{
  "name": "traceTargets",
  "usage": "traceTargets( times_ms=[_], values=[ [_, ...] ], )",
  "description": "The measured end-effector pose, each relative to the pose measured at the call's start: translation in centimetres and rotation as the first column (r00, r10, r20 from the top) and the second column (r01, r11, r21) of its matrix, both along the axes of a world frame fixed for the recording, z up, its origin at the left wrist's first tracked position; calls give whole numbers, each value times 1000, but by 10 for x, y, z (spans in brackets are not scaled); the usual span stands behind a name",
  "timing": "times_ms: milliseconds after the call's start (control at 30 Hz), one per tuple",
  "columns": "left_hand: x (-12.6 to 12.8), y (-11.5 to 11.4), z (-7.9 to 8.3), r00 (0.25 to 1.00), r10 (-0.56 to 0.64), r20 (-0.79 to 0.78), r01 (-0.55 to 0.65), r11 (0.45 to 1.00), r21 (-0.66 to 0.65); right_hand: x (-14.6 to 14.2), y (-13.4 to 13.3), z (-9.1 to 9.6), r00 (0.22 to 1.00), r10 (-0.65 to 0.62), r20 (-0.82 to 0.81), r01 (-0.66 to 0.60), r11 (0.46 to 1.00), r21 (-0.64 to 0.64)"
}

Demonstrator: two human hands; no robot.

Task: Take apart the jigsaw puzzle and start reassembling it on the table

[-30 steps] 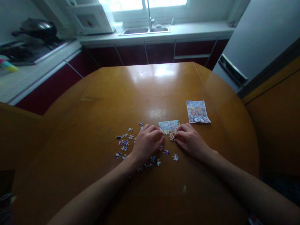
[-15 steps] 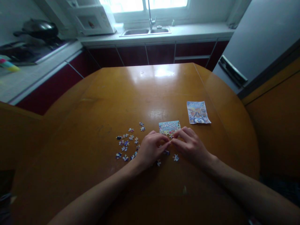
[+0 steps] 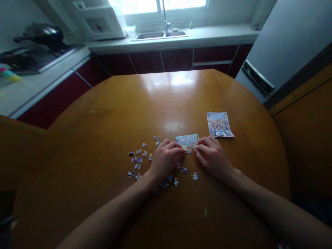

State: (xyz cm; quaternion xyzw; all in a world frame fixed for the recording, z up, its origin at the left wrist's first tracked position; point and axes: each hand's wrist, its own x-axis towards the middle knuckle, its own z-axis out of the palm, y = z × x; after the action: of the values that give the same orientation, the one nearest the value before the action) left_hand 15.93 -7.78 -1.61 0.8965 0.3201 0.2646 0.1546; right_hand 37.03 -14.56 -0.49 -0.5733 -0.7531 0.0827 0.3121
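A partly joined jigsaw puzzle (image 3: pixel 187 139) lies on the wooden table, with a pale blue top strip, lettering and an uneven lower edge. My left hand (image 3: pixel 166 159) is closed, its fingertips on the puzzle's lower left corner. At the right edge, the bent fingers and thumb of my right hand (image 3: pixel 215 158) grip the puzzle's side. Whether a loose piece sits under either set of fingertips is hidden. Several loose puzzle pieces (image 3: pixel 139 160) are scattered left of my left hand. Closer to me lie a blue-and-white piece (image 3: pixel 195 176) and a dark blue piece (image 3: pixel 184 170).
A creased picture sheet (image 3: pixel 220 125) lies beyond my right hand. The wooden table (image 3: pixel 160 103) has rounded sides. Behind it are a counter with a sink (image 3: pixel 160 35), a white microwave (image 3: pixel 103 24), a wok (image 3: pixel 43 33) on the stove and a grey fridge (image 3: pixel 290 45).
My hands have moved apart from their pinch in front of the puzzle. Both now touch its sides, left hand at the lower left corner, right hand at the right edge.
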Motion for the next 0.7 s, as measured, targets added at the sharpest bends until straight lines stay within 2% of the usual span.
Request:
traceTargets(
  times_ms=[200, 433, 700],
  values=[
    [0, 0, 1, 1000, -20, -18, 19, 1000, -6, -2, 0, -4, 999, 36, 19, -35, 997, -69],
    [-3, -1, 1, 998, -46, -49, 49, 998, 48, -1, 0, -3, 998, 67, 16, -66, 995, -75],
    [-4, -4, 5, 990, -77, -117, 81, 996, 33, -5, -1, -4, 985, 158, 70, -151, 984, -90]
  ],
)
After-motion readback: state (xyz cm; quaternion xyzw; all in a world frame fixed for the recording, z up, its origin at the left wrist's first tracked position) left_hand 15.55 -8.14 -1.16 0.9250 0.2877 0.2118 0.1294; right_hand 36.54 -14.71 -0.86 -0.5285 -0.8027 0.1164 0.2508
